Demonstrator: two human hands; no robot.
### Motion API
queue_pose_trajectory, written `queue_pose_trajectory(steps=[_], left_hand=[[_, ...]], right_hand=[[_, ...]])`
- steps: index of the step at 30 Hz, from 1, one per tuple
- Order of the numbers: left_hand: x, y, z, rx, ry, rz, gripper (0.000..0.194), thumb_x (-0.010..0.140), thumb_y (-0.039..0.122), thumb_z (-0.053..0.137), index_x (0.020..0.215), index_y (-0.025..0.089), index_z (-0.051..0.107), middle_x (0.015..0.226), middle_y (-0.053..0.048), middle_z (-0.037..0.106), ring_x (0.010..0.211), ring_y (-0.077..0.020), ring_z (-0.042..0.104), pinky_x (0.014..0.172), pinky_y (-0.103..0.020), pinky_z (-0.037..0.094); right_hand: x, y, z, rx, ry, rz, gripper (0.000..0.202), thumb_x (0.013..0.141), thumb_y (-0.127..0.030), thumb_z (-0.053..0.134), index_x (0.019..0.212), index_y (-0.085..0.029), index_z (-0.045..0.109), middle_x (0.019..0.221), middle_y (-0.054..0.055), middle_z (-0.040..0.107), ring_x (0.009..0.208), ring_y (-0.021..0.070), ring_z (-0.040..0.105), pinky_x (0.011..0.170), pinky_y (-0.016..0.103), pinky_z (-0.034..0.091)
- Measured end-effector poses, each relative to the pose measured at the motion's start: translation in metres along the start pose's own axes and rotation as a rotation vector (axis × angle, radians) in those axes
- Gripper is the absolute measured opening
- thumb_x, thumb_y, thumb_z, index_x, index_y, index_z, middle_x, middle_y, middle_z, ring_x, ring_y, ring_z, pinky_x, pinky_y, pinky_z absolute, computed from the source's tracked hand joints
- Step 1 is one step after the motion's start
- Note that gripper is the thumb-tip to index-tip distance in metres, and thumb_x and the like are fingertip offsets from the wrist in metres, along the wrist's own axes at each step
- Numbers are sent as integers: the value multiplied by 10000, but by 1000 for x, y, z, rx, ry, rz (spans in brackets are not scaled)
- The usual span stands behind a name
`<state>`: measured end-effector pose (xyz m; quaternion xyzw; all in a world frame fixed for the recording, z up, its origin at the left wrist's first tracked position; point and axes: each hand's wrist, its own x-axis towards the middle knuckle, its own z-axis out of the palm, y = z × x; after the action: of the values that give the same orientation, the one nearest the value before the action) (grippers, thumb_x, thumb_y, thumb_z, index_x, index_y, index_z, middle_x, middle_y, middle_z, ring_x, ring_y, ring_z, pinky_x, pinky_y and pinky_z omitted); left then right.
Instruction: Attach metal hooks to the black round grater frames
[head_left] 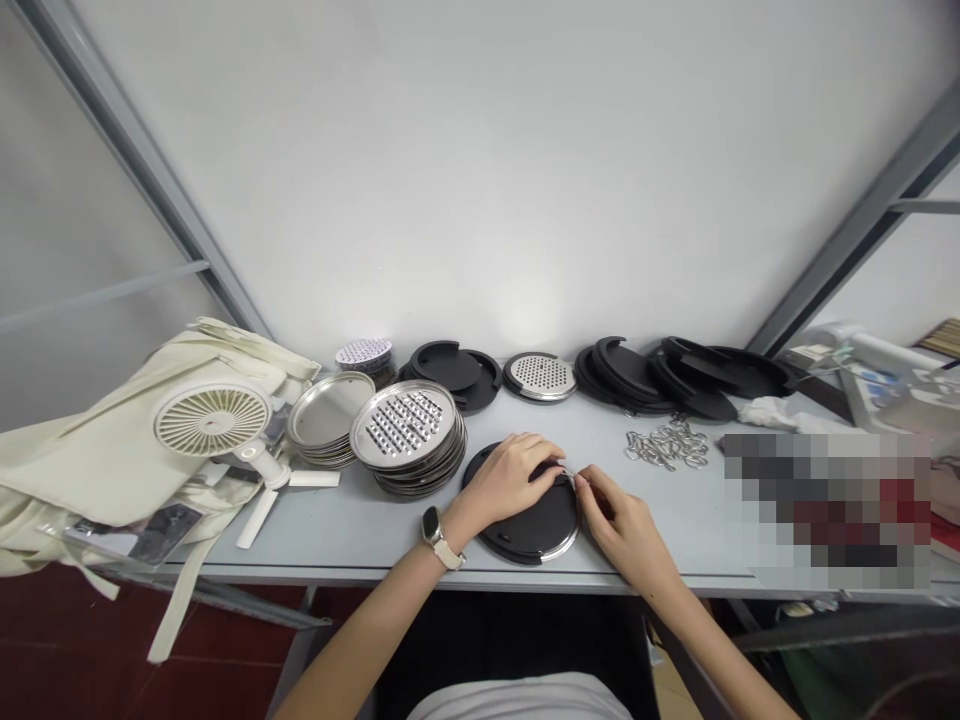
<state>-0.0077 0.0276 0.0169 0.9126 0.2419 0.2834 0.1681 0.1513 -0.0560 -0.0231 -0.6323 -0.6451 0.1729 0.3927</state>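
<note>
A black round holder with a strip of bright metal along its lower right rim lies flat near the table's front edge. My left hand rests over its upper part, thumb and forefinger pinched together at a small metal wire clip by the rim. From the other side, my right hand pinches the same clip between thumb and fingertips. Just left of the holder stands a stack of round metal grater discs. A loose pile of metal wire clips lies to the right.
Plain metal discs are stacked at left, near a white handheld fan on a cream bag. Along the wall sit black holders and a holder with a perforated disc. A blurred patch covers the right.
</note>
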Motion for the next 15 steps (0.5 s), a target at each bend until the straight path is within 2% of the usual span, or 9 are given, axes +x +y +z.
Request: queue_pose_trajectory(steps=[6, 11, 15], left_hand=[[1, 4, -2, -10, -53, 82, 211, 836, 201, 546, 1047, 181, 545, 1029, -49, 623, 1005, -192, 562, 932, -337, 399], [0, 1, -2, -11, -79, 71, 177, 840, 201, 551, 1016, 182, 549, 1013, -51, 622, 992, -195, 568, 918, -339, 405], [0, -1, -2, -71, -76, 65, 166, 843, 190, 552, 1009, 177, 553, 1000, -47, 620, 967, -182, 574, 911, -321, 418]], right_hand=[[6, -1, -3, -80, -42, -13, 261, 942, -407, 326, 818, -236, 478, 541, -43, 484, 461, 131, 447, 502, 231, 369], [14, -1, -8, -211, -125, -52, 257, 940, -363, 327, 903, -234, 546, 573, -9, 576, 466, 159, 531, 497, 243, 353], [14, 1, -6, -264, -104, -95, 248, 944, -351, 326, 889, -232, 536, 593, -4, 584, 492, 164, 549, 506, 241, 346]])
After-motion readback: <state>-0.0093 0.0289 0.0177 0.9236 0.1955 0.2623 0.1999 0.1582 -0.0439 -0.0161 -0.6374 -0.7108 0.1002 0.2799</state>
